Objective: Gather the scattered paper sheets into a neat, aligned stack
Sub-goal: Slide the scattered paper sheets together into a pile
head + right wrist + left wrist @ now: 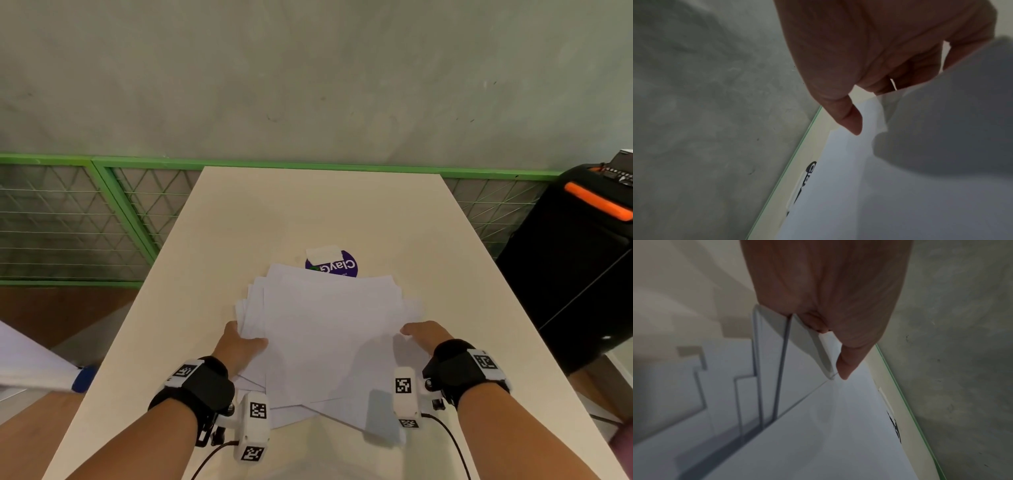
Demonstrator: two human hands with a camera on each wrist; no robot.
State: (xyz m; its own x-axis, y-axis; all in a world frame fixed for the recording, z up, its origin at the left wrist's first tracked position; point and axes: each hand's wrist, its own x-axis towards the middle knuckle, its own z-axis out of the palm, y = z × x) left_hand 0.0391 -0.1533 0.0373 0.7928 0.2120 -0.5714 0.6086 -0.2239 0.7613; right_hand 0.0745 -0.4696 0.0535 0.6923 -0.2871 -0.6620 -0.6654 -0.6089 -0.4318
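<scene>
White paper sheets (325, 335) fanned unevenly mid-desk (239, 212) toward its near edge, my left hand (238, 346) pinching their left side, my right hand (426, 334) gripping the right side, purple sticker (337, 265) just beyond.

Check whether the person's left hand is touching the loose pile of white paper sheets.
Touching. In the left wrist view the left hand pinches the edges of the white paper sheets, thumb on top; the head view shows the same grip at the pile's left side.
</scene>
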